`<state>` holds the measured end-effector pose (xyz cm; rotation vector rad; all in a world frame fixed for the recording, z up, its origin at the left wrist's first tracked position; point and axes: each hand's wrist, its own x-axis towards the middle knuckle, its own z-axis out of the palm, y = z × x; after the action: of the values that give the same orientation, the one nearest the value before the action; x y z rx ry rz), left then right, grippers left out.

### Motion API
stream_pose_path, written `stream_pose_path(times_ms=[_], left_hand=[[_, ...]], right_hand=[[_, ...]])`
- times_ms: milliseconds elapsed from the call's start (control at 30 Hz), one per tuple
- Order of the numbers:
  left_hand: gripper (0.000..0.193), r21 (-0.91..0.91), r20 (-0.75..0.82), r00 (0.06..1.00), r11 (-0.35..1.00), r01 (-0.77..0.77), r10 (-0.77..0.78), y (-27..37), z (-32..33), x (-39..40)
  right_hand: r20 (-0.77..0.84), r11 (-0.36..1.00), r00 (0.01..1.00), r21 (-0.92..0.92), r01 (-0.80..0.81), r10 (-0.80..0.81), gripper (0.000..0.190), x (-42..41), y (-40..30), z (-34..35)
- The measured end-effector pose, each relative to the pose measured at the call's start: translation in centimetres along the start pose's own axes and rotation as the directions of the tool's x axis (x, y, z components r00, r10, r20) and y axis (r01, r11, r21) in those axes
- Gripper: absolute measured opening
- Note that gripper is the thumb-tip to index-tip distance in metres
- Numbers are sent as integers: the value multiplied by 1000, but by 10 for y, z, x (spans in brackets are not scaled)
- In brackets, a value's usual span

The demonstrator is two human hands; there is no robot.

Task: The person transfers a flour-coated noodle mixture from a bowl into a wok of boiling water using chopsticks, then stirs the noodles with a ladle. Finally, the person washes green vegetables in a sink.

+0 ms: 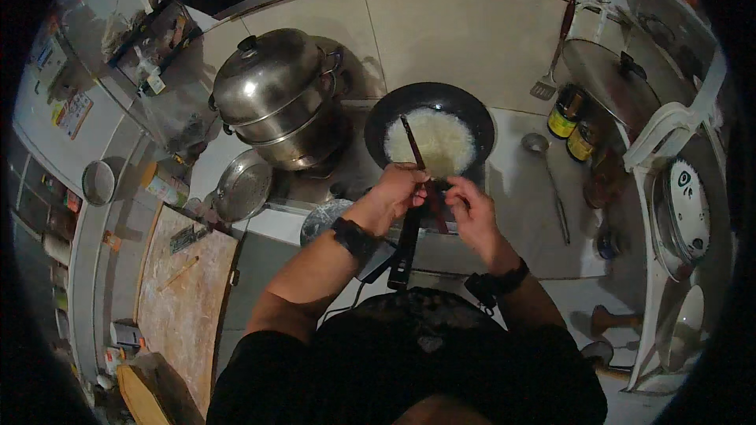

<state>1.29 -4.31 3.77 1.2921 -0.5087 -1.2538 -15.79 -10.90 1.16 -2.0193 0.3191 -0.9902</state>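
In my left hand (403, 189) is a pair of dark red chopsticks (415, 144). Their upper length slants over the wok, and the other end extends back toward me past my fist. Close by on the right, my right hand (472, 206) has bent fingers, its fingertips near the left fingers. Whether it pinches anything small is too unclear to see. Beneath both hands sits a black wok (378, 121) with its handle (404, 251) pointing at my body. A pale, bubbling round layer of food (446, 136) covers the wok's bottom.
A lidded steel steamer pot (277, 100) stands left of the wok, beside a perforated steel strainer (243, 184). To the right lie a ladle (549, 171) and jars (563, 115); a slotted turner (552, 65) hangs behind. A floury wooden board (183, 283) is at left, a dish rack (647, 236) at right.
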Motion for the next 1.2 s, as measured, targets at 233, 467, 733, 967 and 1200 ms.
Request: stream_pose_path(times_ms=[233, 467, 733, 967, 1200], left_hand=[[12, 164, 2, 999, 986, -38, 38, 0, 12, 9], [15, 342, -33, 998, 939, -31, 45, 11, -16, 15], [24, 992, 18, 802, 89, -89, 597, 10, -64, 14], [26, 979, 114, 705, 43, -201, 700, 2, -59, 5], [19, 969, 175, 637, -15, -248, 751, 22, -51, 6]], right_hand=[[132, 734, 902, 539, -414, 412, 26, 2, 15, 18], [13, 734, 819, 436, -521, 574, 25, -4, 42, 8], [-7, 899, 988, -414, -141, 151, 46, -13, 39, -12], [180, 799, 967, -600, -38, 182, 54, -1, 15, -13], [297, 792, 932, -610, 20, 206, 56, -7, 39, -10]])
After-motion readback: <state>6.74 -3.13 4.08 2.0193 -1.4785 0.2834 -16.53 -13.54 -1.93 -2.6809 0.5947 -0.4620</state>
